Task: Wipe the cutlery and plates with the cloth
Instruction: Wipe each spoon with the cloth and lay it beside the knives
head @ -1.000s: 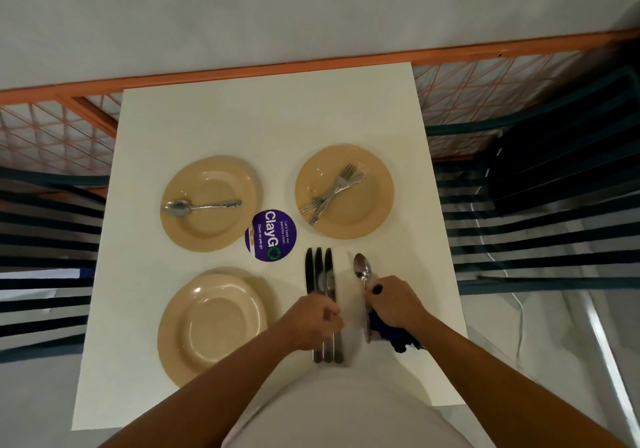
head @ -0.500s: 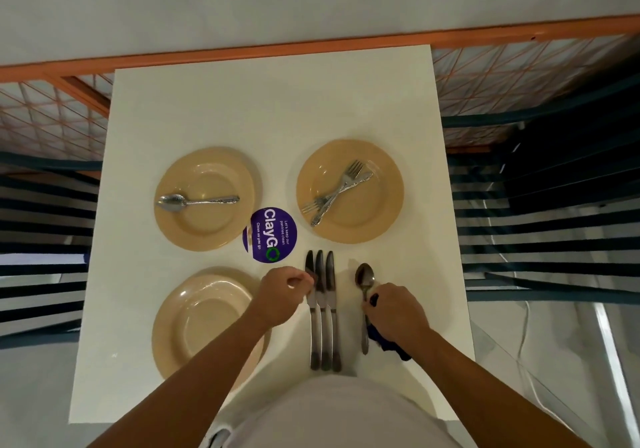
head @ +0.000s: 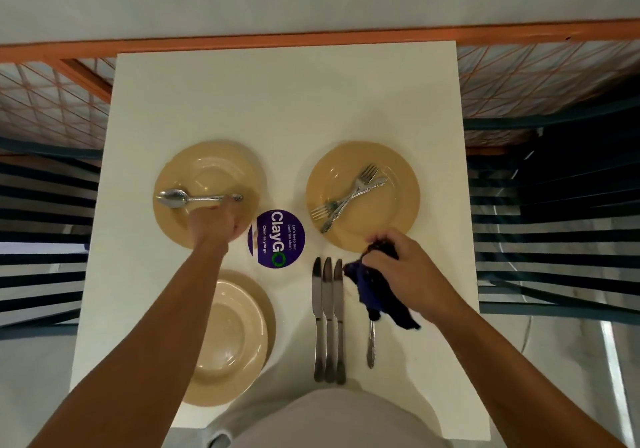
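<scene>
Three tan plates sit on the white table (head: 287,108). On the far left plate (head: 207,167) lies a spoon (head: 173,198), and my left hand (head: 214,224) pinches its handle. The far right plate (head: 391,215) carries two crossed forks (head: 349,194). The near left plate (head: 228,336) has nothing on it. Three knives (head: 327,319) lie side by side near the front edge. My right hand (head: 405,271) grips a dark blue cloth (head: 375,291) just right of the knives. The cloth hangs over a second spoon (head: 371,347), of which only the handle shows.
A round purple sticker (head: 277,239) is stuck to the table between the plates. An orange railing (head: 311,40) with mesh runs behind the table's far edge. Dark slatted furniture (head: 554,239) flanks both sides. My light-clothed torso meets the near edge.
My left hand left the knives and reached forward-left to the spoon on the far left plate. My right hand lifted the cloth up off the near spoon's handle, toward its bowl.
</scene>
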A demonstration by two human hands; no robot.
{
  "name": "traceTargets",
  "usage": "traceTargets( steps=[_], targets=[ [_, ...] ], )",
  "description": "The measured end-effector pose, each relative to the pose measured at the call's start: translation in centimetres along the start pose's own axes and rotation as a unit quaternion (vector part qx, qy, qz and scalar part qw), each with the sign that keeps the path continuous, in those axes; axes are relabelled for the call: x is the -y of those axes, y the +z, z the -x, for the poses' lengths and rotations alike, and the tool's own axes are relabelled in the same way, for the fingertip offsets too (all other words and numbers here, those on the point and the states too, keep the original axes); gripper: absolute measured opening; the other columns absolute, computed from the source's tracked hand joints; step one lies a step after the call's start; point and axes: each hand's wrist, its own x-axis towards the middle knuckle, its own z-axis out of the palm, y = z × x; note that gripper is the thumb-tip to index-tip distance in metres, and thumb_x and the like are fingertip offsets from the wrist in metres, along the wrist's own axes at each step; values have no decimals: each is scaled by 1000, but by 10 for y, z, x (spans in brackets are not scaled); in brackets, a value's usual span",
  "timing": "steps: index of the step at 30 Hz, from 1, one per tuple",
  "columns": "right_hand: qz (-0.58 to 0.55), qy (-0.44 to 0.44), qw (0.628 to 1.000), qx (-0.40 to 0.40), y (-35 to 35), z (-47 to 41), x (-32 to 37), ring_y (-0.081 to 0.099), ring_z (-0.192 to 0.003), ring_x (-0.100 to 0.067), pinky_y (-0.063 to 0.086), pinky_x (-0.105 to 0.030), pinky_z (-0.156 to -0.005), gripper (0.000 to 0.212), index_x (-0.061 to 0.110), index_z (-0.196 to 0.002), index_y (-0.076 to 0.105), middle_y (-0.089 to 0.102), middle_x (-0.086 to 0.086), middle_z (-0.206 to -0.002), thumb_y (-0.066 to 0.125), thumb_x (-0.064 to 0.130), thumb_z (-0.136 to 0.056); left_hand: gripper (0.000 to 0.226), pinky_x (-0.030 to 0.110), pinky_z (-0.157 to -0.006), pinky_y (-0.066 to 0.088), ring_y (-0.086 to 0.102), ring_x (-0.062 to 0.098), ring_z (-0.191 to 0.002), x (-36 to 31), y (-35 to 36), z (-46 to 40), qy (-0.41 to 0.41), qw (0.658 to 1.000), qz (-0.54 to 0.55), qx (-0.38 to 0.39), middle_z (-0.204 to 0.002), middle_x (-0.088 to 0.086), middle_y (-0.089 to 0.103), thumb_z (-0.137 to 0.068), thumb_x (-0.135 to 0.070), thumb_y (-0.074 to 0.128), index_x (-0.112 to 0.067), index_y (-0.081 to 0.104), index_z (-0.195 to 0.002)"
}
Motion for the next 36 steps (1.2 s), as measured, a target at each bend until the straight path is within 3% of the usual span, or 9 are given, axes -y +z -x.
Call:
traceTargets(
  steps=[4,10,14,20,23,29,32,34,36],
  targets=[
    [-67,-15,997,-18,0,-22,15,67,-109,-16,57,-37,-96,43,35,-129,60,64,8,-123,63,10,-95,42,23,-57,41,53,13,-48,-6,2,-13,-14,999,14,-26,-57,0,60,-90,-42,59,-14,60,-59],
    [-130,-50,990,-5,4,-39,13,75,-107,-14,59,-43,-100,23,31,-117,74,80,5,-110,64,15,-104,31,38,-83,57,61,18,-63,-2,1,-25,-31,999,44,-9,-58,-2,67,-82,-20,62,-21,60,-50],
    [-155,-41,987,-33,7,-40,9,73,-109,-12,60,-46,-99,22,37,-121,71,78,9,-113,59,25,-107,29,37,-73,50,60,23,-69,0,-2,-24,-9,1000,-16,1,-62,4,64,-81,-27,57,-13,62,-56],
    [-163,-18,986,-34,-2,-24,12,76,-107,-19,60,-48,-99,27,23,-129,70,79,2,-112,61,32,-105,14,30,-60,46,59,22,-69,3,-5,-7,76,996,-51,-11,-73,6,67,-86,-23,60,-13,66,-78],
    [-220,-11,975,-38,-4,-10,12,75,-107,-34,57,-58,-101,27,18,-123,73,79,-9,-113,64,32,-102,15,27,-56,45,58,16,-61,4,-10,5,73,997,-18,24,-71,1,66,-85,-17,61,-10,68,-97],
    [-311,-5,947,-83,8,32,23,77,-104,-27,60,-42,-85,39,24,-126,71,80,-4,-112,49,49,-106,19,36,-65,48,59,20,-60,9,-37,52,95,991,54,77,-73,7,68,-87,-11,50,-1,64,-96],
    [-326,-7,943,-67,21,58,27,77,-104,-33,59,-49,-86,39,28,-126,71,80,-6,-113,48,52,-106,41,27,-56,47,57,14,-51,11,-59,89,109,982,88,126,-84,12,74,-92,-7,51,-8,52,-133],
    [-329,-23,943,-49,33,78,30,78,-102,-27,62,-47,-88,32,29,-125,70,80,-3,-112,51,46,-106,52,21,-51,46,56,14,-51,14,-74,114,119,971,116,174,-90,15,76,-95,-4,50,-15,44,-146],
    [-299,-67,951,-40,47,98,34,78,-102,-23,63,-40,-84,22,31,-124,70,80,0,-112,56,33,-107,39,23,-52,45,56,15,-53,17,-87,141,131,956,144,221,-78,11,72,-98,-2,47,-13,59,-134]
  ],
)
